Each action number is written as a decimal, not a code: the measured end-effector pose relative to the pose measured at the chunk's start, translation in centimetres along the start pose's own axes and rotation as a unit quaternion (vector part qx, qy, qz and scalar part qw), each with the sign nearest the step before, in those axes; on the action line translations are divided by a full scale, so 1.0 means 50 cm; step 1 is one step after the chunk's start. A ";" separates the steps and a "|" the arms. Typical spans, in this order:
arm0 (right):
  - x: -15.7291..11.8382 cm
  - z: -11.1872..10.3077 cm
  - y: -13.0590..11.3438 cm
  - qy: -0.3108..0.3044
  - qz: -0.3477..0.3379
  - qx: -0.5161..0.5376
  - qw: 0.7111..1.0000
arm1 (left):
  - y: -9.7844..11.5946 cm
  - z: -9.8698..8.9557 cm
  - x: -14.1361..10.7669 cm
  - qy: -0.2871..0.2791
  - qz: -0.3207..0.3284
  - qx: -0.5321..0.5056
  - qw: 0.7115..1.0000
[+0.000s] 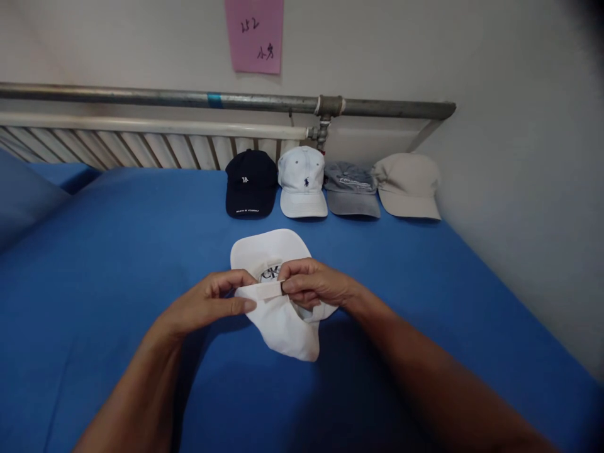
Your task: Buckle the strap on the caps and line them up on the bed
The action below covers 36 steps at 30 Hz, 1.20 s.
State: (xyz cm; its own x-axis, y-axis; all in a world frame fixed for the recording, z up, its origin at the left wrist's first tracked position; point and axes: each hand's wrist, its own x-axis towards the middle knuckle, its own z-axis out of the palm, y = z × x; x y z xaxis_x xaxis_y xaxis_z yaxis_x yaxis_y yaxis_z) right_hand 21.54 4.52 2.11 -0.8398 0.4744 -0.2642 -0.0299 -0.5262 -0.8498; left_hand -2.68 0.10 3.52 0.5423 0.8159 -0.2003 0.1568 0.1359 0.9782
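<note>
Both hands pinched the strap of a white cloth cap (283,321).
The left hand (214,305) and right hand (314,284) closed on its back strap; its brim pointed away over the blue bed sheet (117,251).

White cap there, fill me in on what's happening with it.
A person has both hands on the white cap, which lies on the blue sheet. The left hand and right hand pinch the back strap between their fingers. Four more caps sit in a row by the wall: navy, pale blue, grey, beige.
</note>
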 end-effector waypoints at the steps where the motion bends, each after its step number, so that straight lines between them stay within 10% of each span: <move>1: 0.002 0.003 0.001 0.001 -0.002 -0.001 1.000 | -0.001 -0.002 0.000 0.003 -0.002 -0.005 1.000; 8: 0.012 0.020 0.006 0.025 0.011 -0.020 0.999 | 0.008 -0.006 -0.002 -0.065 0.010 -0.025 0.997; 36: 0.032 0.011 0.035 -0.001 -0.002 -0.013 1.000 | -0.008 0.033 0.018 -0.017 -0.016 -0.001 1.000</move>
State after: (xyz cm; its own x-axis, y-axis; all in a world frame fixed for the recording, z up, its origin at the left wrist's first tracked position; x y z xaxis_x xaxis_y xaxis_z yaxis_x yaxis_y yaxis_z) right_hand 19.85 3.98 0.48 -0.8403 0.4752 -0.2610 -0.0183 -0.5061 -0.8623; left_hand -0.89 -0.17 2.86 0.5647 0.7914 -0.2339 0.1728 0.1638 0.9712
